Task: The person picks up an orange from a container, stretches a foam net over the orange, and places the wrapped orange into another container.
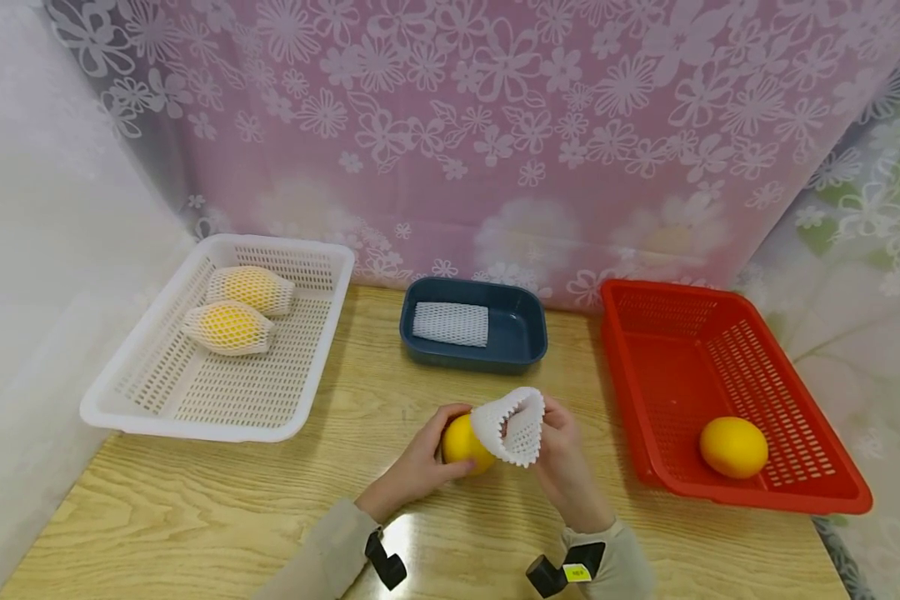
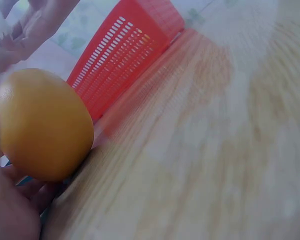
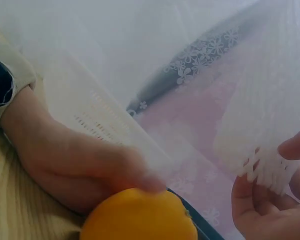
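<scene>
Round yellow fruit (image 1: 459, 444) at near-centre of the wooden table (image 1: 195, 500), left hand (image 1: 426, 454) fingers curled round it. Right hand (image 1: 567, 467) pinches white foam-net sleeve (image 1: 489, 425), mouth gaping, beside that fruit. Beyond: dark-blue rectangular plastic tray (image 1: 472, 360), white foam netting (image 1: 450, 323) inside. Right: red perforated plastic basket (image 1: 630, 400), one bare yellow fruit (image 1: 733, 447). Left: white perforated plastic basket (image 1: 270, 392), two net-wrapped yellow fruits (image 1: 230, 327).

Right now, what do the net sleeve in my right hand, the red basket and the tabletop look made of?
The net sleeve looks like soft, matte plastic foam: white strands in an open mesh, its mouth bent out of round. The red basket seems rigid moulded plastic, with a slight sheen and regular slots. The tabletop shows wood grain and bright glare; wood or laminate, I can't tell.
</scene>
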A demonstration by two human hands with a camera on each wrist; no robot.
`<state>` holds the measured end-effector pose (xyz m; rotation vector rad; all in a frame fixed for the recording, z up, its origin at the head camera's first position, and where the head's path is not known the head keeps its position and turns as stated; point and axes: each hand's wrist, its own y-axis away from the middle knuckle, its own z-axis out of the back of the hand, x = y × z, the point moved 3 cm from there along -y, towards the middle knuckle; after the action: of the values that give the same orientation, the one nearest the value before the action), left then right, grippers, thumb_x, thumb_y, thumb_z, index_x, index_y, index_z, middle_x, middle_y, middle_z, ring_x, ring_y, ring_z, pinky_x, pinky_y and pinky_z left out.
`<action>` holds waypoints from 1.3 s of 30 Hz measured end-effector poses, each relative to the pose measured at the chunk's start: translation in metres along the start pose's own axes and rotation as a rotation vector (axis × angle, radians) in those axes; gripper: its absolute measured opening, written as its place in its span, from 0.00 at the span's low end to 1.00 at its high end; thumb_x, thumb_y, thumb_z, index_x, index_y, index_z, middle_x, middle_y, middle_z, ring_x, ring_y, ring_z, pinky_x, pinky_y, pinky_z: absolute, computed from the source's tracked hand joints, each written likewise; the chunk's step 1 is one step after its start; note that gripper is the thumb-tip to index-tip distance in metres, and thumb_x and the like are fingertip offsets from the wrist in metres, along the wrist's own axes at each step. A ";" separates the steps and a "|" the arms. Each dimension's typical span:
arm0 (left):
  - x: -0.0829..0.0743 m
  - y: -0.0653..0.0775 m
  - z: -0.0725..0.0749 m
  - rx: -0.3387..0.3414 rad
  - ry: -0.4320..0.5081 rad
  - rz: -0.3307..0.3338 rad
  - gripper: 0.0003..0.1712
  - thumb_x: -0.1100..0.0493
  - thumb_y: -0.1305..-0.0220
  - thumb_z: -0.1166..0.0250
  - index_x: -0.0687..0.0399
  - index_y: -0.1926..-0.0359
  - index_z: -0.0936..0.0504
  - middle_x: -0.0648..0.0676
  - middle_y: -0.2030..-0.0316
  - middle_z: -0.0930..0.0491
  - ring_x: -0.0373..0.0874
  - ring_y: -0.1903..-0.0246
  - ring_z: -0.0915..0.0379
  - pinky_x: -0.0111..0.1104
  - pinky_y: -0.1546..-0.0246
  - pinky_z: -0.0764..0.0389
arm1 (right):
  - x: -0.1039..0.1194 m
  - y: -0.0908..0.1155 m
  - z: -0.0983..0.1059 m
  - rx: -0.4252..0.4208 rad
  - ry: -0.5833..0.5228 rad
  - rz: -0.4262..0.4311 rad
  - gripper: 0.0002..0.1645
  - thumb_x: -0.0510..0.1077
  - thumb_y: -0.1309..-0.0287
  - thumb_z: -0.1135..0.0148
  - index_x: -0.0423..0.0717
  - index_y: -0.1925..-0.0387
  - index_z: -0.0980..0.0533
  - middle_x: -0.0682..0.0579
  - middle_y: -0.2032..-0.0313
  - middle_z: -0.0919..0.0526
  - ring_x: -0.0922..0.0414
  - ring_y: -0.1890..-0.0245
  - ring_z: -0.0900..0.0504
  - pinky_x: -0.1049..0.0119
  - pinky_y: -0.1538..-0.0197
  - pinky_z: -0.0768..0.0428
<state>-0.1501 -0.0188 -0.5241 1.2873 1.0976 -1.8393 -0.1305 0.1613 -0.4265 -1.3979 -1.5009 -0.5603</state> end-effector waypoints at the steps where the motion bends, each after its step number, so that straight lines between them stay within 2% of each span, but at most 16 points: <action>1: 0.002 0.000 0.001 0.007 0.031 -0.009 0.35 0.62 0.36 0.33 0.52 0.31 0.36 0.53 0.37 0.30 0.45 0.42 0.32 0.35 0.41 0.30 | -0.001 0.000 -0.001 0.017 -0.001 0.008 0.26 0.26 0.35 0.58 0.50 0.55 0.17 0.58 0.62 0.17 0.64 0.63 0.21 0.75 0.61 0.21; 3: 0.003 -0.001 0.002 0.012 0.088 -0.029 0.29 0.62 0.30 0.41 0.56 0.31 0.36 0.57 0.36 0.31 0.49 0.40 0.33 0.35 0.39 0.31 | -0.004 0.000 -0.002 0.054 -0.011 0.012 0.25 0.25 0.35 0.57 0.49 0.54 0.18 0.58 0.61 0.17 0.64 0.62 0.21 0.74 0.60 0.20; 5: 0.000 -0.002 0.006 -0.012 0.114 -0.040 0.25 0.61 0.26 0.47 0.58 0.31 0.35 0.60 0.36 0.31 0.52 0.39 0.34 0.36 0.38 0.32 | -0.006 0.000 -0.005 0.092 -0.025 0.010 0.26 0.24 0.35 0.58 0.47 0.53 0.19 0.56 0.59 0.18 0.63 0.61 0.21 0.73 0.59 0.20; 7: -0.008 -0.003 0.010 -0.052 0.099 -0.064 0.23 0.60 0.25 0.50 0.59 0.33 0.32 0.62 0.36 0.30 0.55 0.38 0.34 0.40 0.37 0.33 | -0.008 0.001 -0.006 0.111 -0.022 0.002 0.26 0.22 0.36 0.58 0.46 0.53 0.20 0.55 0.58 0.18 0.62 0.59 0.21 0.72 0.57 0.20; 11: -0.036 -0.006 0.020 -0.146 -0.027 -0.091 0.18 0.60 0.25 0.48 0.52 0.39 0.24 0.54 0.41 0.24 0.54 0.40 0.35 0.49 0.40 0.37 | -0.009 0.003 -0.010 0.130 0.010 -0.019 0.23 0.22 0.38 0.55 0.43 0.52 0.21 0.52 0.54 0.20 0.60 0.57 0.21 0.68 0.53 0.20; 13: -0.053 -0.006 0.024 -0.171 -0.087 -0.102 0.15 0.60 0.26 0.46 0.50 0.43 0.21 0.51 0.45 0.21 0.53 0.45 0.35 0.48 0.45 0.36 | -0.009 0.002 -0.013 0.143 0.020 -0.016 0.24 0.22 0.41 0.54 0.42 0.51 0.21 0.51 0.53 0.20 0.59 0.56 0.20 0.68 0.52 0.20; 16: -0.075 -0.005 0.025 -0.168 -0.137 -0.109 0.13 0.61 0.27 0.45 0.49 0.48 0.18 0.48 0.53 0.19 0.53 0.53 0.35 0.44 0.55 0.35 | -0.008 0.002 -0.017 0.163 0.020 -0.005 0.24 0.20 0.43 0.51 0.40 0.50 0.22 0.48 0.52 0.20 0.57 0.55 0.19 0.68 0.53 0.20; 18: -0.086 -0.003 0.023 -0.138 -0.134 -0.095 0.13 0.60 0.27 0.45 0.50 0.48 0.17 0.49 0.53 0.19 0.52 0.55 0.35 0.41 0.58 0.35 | -0.006 0.002 -0.020 0.165 0.016 -0.011 0.25 0.20 0.44 0.50 0.40 0.50 0.22 0.47 0.50 0.19 0.56 0.54 0.18 0.68 0.53 0.20; 20: -0.093 -0.002 0.021 -0.079 -0.085 -0.064 0.14 0.59 0.26 0.46 0.52 0.45 0.19 0.49 0.51 0.20 0.49 0.53 0.32 0.38 0.58 0.32 | -0.004 0.002 -0.022 0.156 0.014 -0.019 0.24 0.20 0.43 0.49 0.40 0.49 0.22 0.46 0.48 0.19 0.55 0.53 0.18 0.68 0.53 0.19; 23: -0.101 -0.001 0.017 0.009 0.049 -0.008 0.18 0.57 0.23 0.48 0.57 0.39 0.24 0.55 0.47 0.22 0.46 0.52 0.28 0.35 0.56 0.25 | 0.000 0.003 -0.025 0.129 0.023 -0.019 0.24 0.20 0.43 0.47 0.41 0.49 0.23 0.44 0.45 0.21 0.54 0.52 0.17 0.67 0.53 0.19; 25: -0.103 -0.001 0.016 0.051 0.164 0.028 0.19 0.57 0.23 0.49 0.60 0.38 0.26 0.58 0.49 0.23 0.46 0.53 0.25 0.35 0.56 0.21 | 0.003 0.003 -0.026 0.117 0.043 -0.005 0.24 0.21 0.43 0.46 0.41 0.49 0.22 0.43 0.43 0.22 0.54 0.52 0.17 0.67 0.53 0.19; 27: -0.104 -0.001 0.016 0.065 0.267 0.052 0.19 0.57 0.24 0.47 0.64 0.40 0.26 0.57 0.53 0.22 0.45 0.56 0.24 0.34 0.57 0.21 | 0.005 0.003 -0.027 0.108 0.054 0.008 0.24 0.21 0.43 0.46 0.42 0.49 0.22 0.43 0.44 0.23 0.53 0.52 0.17 0.67 0.53 0.19; 30: -0.102 -0.001 0.018 0.052 0.405 0.082 0.12 0.62 0.27 0.43 0.65 0.48 0.25 0.53 0.61 0.23 0.41 0.62 0.26 0.30 0.59 0.23 | 0.006 0.004 -0.028 0.111 0.050 0.015 0.25 0.20 0.43 0.48 0.40 0.49 0.22 0.44 0.45 0.23 0.53 0.54 0.17 0.68 0.55 0.19; 33: -0.099 -0.001 0.020 0.032 0.534 0.086 0.04 0.68 0.30 0.44 0.60 0.57 0.24 0.48 0.68 0.23 0.38 0.65 0.27 0.28 0.59 0.25 | 0.005 0.006 -0.028 0.121 0.042 -0.016 0.25 0.19 0.44 0.48 0.37 0.47 0.24 0.45 0.46 0.23 0.55 0.58 0.17 0.69 0.57 0.19; 36: -0.098 -0.001 0.022 0.005 0.675 0.119 0.07 0.70 0.30 0.47 0.56 0.61 0.25 0.47 0.70 0.24 0.37 0.67 0.28 0.27 0.59 0.26 | 0.002 0.007 -0.026 0.147 0.048 -0.102 0.24 0.21 0.43 0.48 0.33 0.44 0.28 0.45 0.47 0.23 0.56 0.60 0.18 0.68 0.57 0.19; 39: -0.100 -0.002 0.024 -0.026 0.807 0.175 0.07 0.69 0.29 0.48 0.55 0.61 0.26 0.49 0.68 0.24 0.37 0.67 0.27 0.26 0.61 0.24 | 0.000 0.008 -0.024 0.163 0.064 -0.211 0.23 0.25 0.39 0.52 0.32 0.42 0.29 0.46 0.51 0.21 0.57 0.60 0.18 0.67 0.58 0.19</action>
<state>-0.1294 -0.0362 -0.4247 2.1145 1.3278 -1.1676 -0.1147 0.1434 -0.4186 -1.0950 -1.6151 -0.5919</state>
